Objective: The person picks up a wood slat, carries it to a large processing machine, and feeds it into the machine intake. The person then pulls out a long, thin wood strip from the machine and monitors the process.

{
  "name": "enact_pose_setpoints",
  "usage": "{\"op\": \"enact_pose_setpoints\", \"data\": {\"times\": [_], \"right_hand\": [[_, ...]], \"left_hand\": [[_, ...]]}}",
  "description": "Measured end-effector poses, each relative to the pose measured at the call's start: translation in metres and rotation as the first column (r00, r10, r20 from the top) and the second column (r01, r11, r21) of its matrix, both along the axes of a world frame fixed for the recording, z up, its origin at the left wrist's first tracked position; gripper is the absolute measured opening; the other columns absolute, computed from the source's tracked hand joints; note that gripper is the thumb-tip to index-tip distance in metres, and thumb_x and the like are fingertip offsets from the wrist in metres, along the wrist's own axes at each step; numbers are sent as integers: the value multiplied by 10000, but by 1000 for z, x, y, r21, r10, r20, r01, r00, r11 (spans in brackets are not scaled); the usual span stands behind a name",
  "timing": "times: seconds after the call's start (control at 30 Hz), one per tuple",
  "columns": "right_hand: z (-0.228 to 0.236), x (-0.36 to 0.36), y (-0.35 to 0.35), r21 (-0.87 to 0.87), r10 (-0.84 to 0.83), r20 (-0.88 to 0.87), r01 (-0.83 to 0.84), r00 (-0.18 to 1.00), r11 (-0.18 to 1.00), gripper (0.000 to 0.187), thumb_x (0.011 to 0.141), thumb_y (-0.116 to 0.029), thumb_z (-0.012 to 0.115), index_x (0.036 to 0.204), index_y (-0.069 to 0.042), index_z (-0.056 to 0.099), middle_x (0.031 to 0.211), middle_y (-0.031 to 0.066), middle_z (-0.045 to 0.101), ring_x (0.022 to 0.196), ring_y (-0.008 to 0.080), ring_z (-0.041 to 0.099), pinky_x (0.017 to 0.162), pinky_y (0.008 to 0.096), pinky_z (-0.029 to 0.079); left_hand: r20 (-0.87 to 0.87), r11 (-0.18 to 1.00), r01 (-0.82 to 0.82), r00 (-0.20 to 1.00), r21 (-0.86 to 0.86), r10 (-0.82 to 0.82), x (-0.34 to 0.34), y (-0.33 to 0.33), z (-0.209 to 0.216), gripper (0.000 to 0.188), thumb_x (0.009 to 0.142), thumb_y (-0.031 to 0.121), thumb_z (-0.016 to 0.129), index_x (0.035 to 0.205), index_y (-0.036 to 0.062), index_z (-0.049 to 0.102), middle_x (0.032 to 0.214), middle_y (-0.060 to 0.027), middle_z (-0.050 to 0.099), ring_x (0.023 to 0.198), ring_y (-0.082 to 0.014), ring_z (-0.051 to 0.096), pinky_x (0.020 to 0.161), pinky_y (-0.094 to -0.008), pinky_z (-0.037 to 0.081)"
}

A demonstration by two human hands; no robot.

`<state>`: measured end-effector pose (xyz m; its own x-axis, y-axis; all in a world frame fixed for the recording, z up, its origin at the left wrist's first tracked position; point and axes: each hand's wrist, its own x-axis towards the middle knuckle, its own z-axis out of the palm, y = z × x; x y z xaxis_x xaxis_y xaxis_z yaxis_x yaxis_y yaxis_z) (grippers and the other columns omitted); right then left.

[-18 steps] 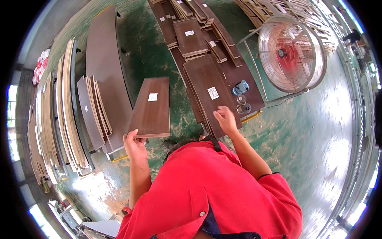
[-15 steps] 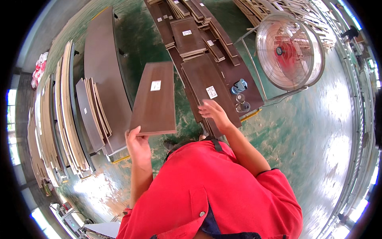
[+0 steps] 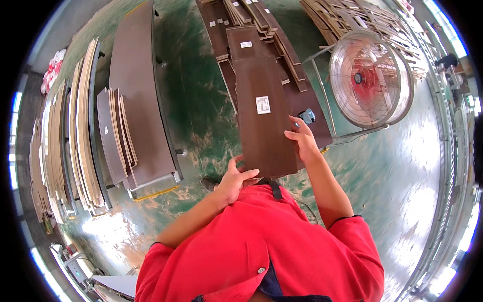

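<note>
A long dark-brown wooden panel (image 3: 266, 131) with a white label stretches out in front of me over the brown worktable (image 3: 314, 100). At its near-left corner my left hand (image 3: 235, 182) is closed, thumb on top and fingers partly hidden beneath. My right hand (image 3: 304, 142) grips the right edge, with its thumb on the panel's face. The panel covers much of what lies under it. Beyond its far end shows another labelled brown panel (image 3: 246, 36). Just past my right fingers stands a light-blue object (image 3: 307, 117), its kind unclear.
A large round floor fan (image 3: 370, 78) stands right of the worktable. To the left, a long brown table (image 3: 133, 55) carries a small leaning stack of panels (image 3: 111, 133). More boards (image 3: 83, 131) stand farther left. Wooden strips (image 3: 352, 20) are piled at the far right.
My left hand has carried the panel rightward from the gap between the tables to over the worktable. My right hand, previously free, now holds its right edge. The view has shifted slightly.
</note>
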<state>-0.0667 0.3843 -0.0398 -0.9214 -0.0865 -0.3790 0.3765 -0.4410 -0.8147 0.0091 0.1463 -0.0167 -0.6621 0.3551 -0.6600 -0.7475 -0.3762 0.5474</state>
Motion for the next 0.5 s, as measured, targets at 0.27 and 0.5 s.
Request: {"op": "enact_pose_setpoints", "data": {"times": [0.27,0.5], "right_hand": [[-56,16,42,-5,44,110,-44,993,999,595,750,88,537,1315,26,359,1114,156,564,1038,257,566,908,361,453],[-85,10,55,233,115,93,-134,989,963,545,738,52,577,1265,2,448,1090,119,567,1023,226,544,905,345,435]], "left_hand": [[129,963,269,954,34,-271,0,23,-35,648,792,275,677,1252,35,289,1180,-91,470,1063,-176,474,913,-336,373],[146,933,354,928,-66,-342,-5,31,-49,632,822,252,645,1275,27,267,1120,-74,441,1028,-151,441,911,-317,360]]}}
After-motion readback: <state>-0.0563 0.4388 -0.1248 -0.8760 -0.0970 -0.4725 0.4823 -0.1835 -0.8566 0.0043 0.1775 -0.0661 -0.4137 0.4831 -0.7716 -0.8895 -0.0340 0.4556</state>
